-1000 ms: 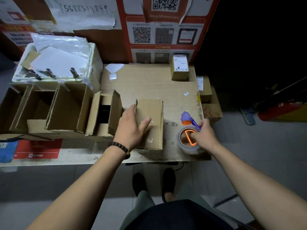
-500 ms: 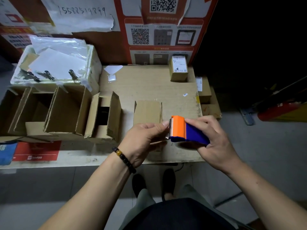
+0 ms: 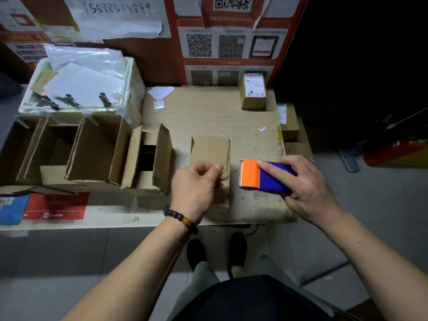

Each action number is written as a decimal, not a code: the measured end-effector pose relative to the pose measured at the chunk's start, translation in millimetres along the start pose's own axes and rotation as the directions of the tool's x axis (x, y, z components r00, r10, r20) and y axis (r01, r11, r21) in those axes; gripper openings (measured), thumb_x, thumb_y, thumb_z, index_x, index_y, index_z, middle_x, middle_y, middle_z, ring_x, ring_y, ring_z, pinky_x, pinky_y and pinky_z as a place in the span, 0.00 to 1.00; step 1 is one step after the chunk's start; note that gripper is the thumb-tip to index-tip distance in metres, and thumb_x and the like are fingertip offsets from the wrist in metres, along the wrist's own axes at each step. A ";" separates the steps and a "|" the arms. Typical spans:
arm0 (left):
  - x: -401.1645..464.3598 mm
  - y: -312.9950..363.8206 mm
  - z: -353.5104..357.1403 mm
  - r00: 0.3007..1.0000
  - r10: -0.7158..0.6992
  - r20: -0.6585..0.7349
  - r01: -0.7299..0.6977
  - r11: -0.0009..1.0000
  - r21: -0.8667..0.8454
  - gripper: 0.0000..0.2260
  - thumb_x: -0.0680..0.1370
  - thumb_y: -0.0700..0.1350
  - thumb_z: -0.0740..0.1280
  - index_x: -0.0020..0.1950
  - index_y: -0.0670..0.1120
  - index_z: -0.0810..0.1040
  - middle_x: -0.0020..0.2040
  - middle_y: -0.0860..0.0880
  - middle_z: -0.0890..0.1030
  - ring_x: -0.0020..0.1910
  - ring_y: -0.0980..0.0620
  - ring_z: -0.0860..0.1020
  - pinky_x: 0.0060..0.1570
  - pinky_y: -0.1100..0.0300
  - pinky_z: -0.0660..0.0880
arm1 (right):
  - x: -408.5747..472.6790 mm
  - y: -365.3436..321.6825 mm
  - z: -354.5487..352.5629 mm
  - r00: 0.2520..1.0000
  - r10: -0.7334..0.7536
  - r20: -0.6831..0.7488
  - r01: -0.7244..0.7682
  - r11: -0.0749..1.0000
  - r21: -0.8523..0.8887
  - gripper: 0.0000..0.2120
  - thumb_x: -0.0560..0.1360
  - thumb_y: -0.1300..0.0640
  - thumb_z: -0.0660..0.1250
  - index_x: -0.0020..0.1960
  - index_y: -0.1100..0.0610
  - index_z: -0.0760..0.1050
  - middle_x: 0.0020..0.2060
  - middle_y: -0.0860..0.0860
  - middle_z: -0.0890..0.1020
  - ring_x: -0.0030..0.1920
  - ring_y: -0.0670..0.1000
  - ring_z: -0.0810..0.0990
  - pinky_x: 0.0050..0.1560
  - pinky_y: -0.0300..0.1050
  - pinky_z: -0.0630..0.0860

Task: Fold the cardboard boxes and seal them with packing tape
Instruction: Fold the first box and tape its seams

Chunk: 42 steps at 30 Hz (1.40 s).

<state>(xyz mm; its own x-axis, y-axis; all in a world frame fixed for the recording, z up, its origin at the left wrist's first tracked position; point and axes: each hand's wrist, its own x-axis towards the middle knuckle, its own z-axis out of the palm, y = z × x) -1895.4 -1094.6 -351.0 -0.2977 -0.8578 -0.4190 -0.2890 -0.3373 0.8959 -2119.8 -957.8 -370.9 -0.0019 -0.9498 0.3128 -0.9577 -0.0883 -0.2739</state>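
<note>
Parcel packing station, likely a courier pickup shop, worn wooden table [image 3: 208, 112] against a wall of QR-code posters [image 3: 229, 35], handwritten phone number sheet [image 3: 120, 10], open cardboard cartons [image 3: 92, 154], labelled parcel [image 3: 253, 92], foam bin of plastic mailers [image 3: 81, 84]

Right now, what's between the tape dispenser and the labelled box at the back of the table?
Head view: only bare tabletop lies between the tape dispenser and the labelled box, apart from a small white scrap just right of that line.
</note>
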 end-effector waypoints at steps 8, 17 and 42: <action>5.7 1.2 -13.2 1.000 -0.010 -0.016 0.009 0.999 -0.038 0.07 0.79 0.42 0.73 0.41 0.44 0.86 0.38 0.44 0.87 0.42 0.44 0.86 0.53 0.39 0.83 | -12.6 13.7 -5.8 0.999 0.016 0.040 -0.012 0.995 -0.096 0.42 0.69 0.65 0.77 0.78 0.51 0.65 0.58 0.60 0.74 0.54 0.58 0.74 0.51 0.53 0.75; -22.0 22.5 24.3 0.827 0.543 0.145 -0.533 0.677 0.507 0.07 0.80 0.50 0.70 0.46 0.50 0.86 0.38 0.52 0.86 0.39 0.55 0.82 0.40 0.63 0.76 | 4.1 4.7 44.8 0.912 0.353 0.209 -0.280 0.908 -0.312 0.33 0.73 0.56 0.76 0.75 0.43 0.71 0.50 0.51 0.73 0.50 0.56 0.73 0.47 0.48 0.69; 14.5 -11.9 2.5 0.994 -0.040 0.101 0.038 0.999 0.027 0.07 0.79 0.45 0.73 0.44 0.43 0.86 0.40 0.46 0.87 0.43 0.45 0.87 0.42 0.47 0.79 | 42.5 -51.6 54.8 0.543 0.356 0.760 -0.610 -0.455 0.649 0.07 0.71 0.62 0.74 0.47 0.60 0.78 0.35 0.54 0.80 0.37 0.49 0.76 0.33 0.38 0.72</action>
<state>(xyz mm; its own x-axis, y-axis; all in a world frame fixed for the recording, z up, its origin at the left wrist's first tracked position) -1898.5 -1102.0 -368.2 -0.3762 -0.8000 -0.4675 -0.3242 -0.3590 0.8752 -2054.7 -1010.1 -393.2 -0.1234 -0.7756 -0.6191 0.6239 0.4245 -0.6562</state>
